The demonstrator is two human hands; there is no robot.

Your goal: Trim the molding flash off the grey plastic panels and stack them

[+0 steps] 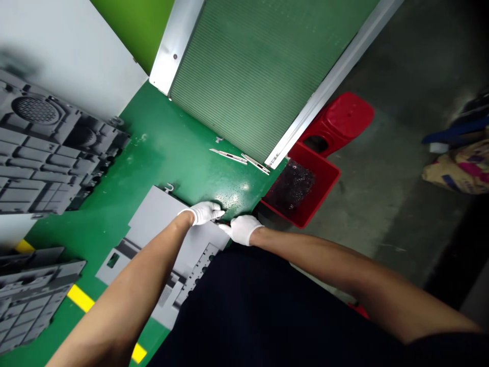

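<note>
A flat grey plastic panel [183, 244] with cut-outs and a perforated strip lies on the green work surface, partly under my left arm and against my dark shirt. My left hand [206, 212], in a white glove, is closed at the panel's far right edge, fingers pinched on it. Close beside it, my right hand [243, 229], also gloved, has its fingers curled with the index finger pointing at the same edge. A small dark and reddish thing shows between the hands; its kind is too small to tell. Two slim craft knives [229, 156] [255, 163] lie beyond the hands.
A green ribbed conveyor belt [260, 71] in a metal frame adjoins the table. Right of it are a red bin [321, 191] holding dark scraps and a red stool [347, 120]. Stacked grey moulded panels [42, 153] stand at left. Trimmings dot the green surface [171, 137].
</note>
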